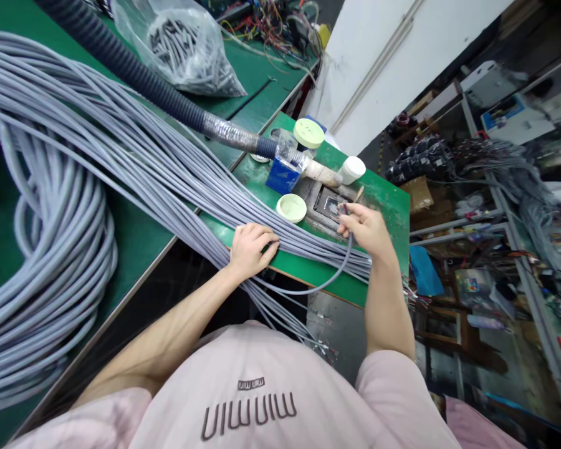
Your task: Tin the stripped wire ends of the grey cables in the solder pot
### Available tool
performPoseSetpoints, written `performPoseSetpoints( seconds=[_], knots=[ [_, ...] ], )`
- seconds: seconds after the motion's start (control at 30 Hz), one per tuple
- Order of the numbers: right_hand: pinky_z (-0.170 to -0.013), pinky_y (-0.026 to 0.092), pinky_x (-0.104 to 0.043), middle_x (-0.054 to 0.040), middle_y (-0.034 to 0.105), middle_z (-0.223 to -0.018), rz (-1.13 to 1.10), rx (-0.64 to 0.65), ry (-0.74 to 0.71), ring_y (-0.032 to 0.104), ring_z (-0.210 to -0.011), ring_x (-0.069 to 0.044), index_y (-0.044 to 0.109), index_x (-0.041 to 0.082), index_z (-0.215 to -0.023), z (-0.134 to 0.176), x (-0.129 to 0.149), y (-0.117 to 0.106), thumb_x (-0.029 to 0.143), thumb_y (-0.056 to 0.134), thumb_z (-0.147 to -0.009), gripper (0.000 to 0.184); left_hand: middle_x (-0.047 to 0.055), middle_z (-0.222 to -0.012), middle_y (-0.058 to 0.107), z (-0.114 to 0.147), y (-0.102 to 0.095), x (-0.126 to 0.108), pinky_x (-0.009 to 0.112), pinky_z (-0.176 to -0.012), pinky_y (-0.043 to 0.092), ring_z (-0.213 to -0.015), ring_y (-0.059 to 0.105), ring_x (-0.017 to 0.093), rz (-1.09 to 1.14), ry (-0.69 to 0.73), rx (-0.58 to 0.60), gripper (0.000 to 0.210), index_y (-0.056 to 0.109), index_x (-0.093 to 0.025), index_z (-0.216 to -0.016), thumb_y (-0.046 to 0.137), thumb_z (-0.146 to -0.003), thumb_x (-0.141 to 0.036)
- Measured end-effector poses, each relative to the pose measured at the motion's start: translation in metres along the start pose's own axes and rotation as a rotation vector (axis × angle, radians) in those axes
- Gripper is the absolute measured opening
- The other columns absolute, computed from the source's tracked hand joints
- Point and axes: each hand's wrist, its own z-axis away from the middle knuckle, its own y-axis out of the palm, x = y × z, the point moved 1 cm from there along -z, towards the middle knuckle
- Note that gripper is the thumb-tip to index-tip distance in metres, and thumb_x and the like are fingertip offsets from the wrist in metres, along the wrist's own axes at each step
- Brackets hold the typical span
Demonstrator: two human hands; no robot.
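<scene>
1. The right hand [362, 231] pinches one gray cable [328, 282] close to its end, thumb and fingers pressed together around it. The hand is above the right part of the green table [387, 198], just beside a small dark pan [327, 206].
2. From that hand, the cable drops in a loose curve past the table's near edge and runs back left, below the bundle.
3. The left hand [252, 251] lies against the near side of a long bundle of gray cables [206, 178], its fingers bent and close together; whether it grips them or only rests there, I cannot tell.
4. The bundle crosses the table at a slant, from the upper left to beside the right forearm. A thick cable coil [81, 262] lies at the left.
5. Near the pan are a shallow pale-green lid [291, 208], a white tub [353, 168] and a blue box [282, 175].
6. A dark ribbed hose [168, 90] stretches over the bundle, its pale end close to the pan.
7. Farther back, a clear plastic bag [187, 53] holds short gray pieces.
</scene>
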Motion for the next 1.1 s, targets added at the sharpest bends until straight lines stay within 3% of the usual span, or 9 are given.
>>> performPoseSetpoints(
  seconds=[0.13,0.3,0.4,0.53,0.67,0.8,0.97,1.03,1.1],
  knots=[
    [-0.054,0.049,-0.027,0.0042,0.065,-0.059,-0.079,-0.062,-0.067,0.056,-0.048,-0.013,0.051,0.02,-0.132,0.048,0.016,0.032,0.035,0.059,-0.081,0.054,0.005,-0.088,0.072,0.005,-0.004,-0.021,0.04,-0.085,0.043,-0.086,0.061,0.02,0.433,-0.202,0.012,0.018,0.072,-0.023,-0.085,0.06,-0.085,-0.036],
    [-0.066,0.051,-0.032,-0.0014,0.068,-0.069,0.267,-0.109,-0.166,0.063,-0.062,-0.019,0.04,0.022,-0.143,0.082,0.027,0.07,0.032,0.05,-0.089,0.056,0.005,-0.087,0.07,0.021,0.004,-0.064,0.029,-0.074,0.048,-0.078,0.062,0.016,1.132,-0.693,0.205,0.037,0.072,-0.019,-0.097,0.067,-0.077,-0.05],
    [-0.065,0.05,-0.033,-0.0095,0.073,-0.084,0.509,-0.043,-0.19,0.066,-0.07,-0.024,0.039,0.017,-0.144,0.087,0.03,0.087,0.027,0.042,-0.09,0.055,0.002,-0.083,0.068,0.025,0.009,-0.08,0.025,-0.071,0.048,-0.075,0.06,0.012,1.363,-0.877,0.239,0.033,0.072,-0.02,-0.089,0.073,-0.072,-0.049],
    [-0.068,0.051,-0.035,-0.0155,0.073,-0.094,0.658,0.011,-0.212,0.067,-0.079,-0.028,0.039,0.01,-0.144,0.089,0.033,0.101,0.023,0.036,-0.09,0.055,-0.002,-0.069,0.062,0.028,0.013,-0.083,0.023,-0.066,0.045,-0.065,0.056,0.008,1.499,-1.044,0.171,0.029,0.07,-0.019,-0.079,0.08,-0.064,-0.043],
    [-0.076,0.052,-0.036,-0.0154,0.072,-0.101,0.587,0.071,-0.253,0.067,-0.088,-0.028,0.04,0.013,-0.144,0.093,0.035,0.103,0.021,0.037,-0.091,0.054,-0.004,-0.061,0.059,0.03,0.013,-0.08,0.02,-0.06,0.04,-0.058,0.051,0.006,1.496,-1.088,0.054,0.028,0.07,-0.017,-0.072,0.084,-0.059,-0.037],
    [-0.08,0.052,-0.034,-0.0081,0.073,-0.101,0.158,0.194,-0.205,0.068,-0.089,-0.023,0.038,0.018,-0.143,0.095,0.022,0.091,0.031,0.053,-0.088,0.058,-0.001,-0.064,0.062,0.028,0.003,-0.077,0.021,-0.062,0.041,-0.062,0.054,0.008,1.501,-1.051,-0.001,0.028,0.07,-0.015,-0.072,0.084,-0.06,-0.037],
    [-0.064,0.053,-0.027,-0.0058,0.073,-0.08,-0.325,0.52,-0.056,0.065,-0.064,-0.014,0.064,0.015,-0.104,0.106,-0.001,0.084,0.041,0.041,-0.096,0.036,-0.001,-0.06,0.059,0.025,-0.012,-0.074,0.021,-0.06,0.04,-0.057,0.05,0.008,1.518,-0.96,0.068,0.028,0.072,-0.014,-0.075,0.082,-0.062,-0.036],
    [-0.055,0.049,-0.024,-0.0028,0.069,-0.066,-0.329,0.508,-0.051,0.06,-0.053,-0.012,0.065,0.016,-0.09,0.114,-0.001,0.086,0.04,0.04,-0.096,0.036,-0.001,-0.06,0.059,0.028,-0.014,-0.072,0.022,-0.06,0.04,-0.057,0.05,0.008,1.494,-0.92,0.117,0.03,0.073,-0.014,-0.077,0.081,-0.065,-0.039],
    [-0.052,0.043,-0.023,0.0008,0.062,-0.055,-0.206,0.361,-0.098,0.055,-0.048,-0.011,0.063,0.017,-0.078,0.122,0.003,0.088,0.036,0.043,-0.095,0.033,0.001,-0.066,0.063,0.031,-0.014,-0.071,0.024,-0.064,0.041,-0.06,0.052,0.009,1.436,-0.844,0.169,0.033,0.074,-0.014,-0.083,0.078,-0.067,-0.042]
  ],
)
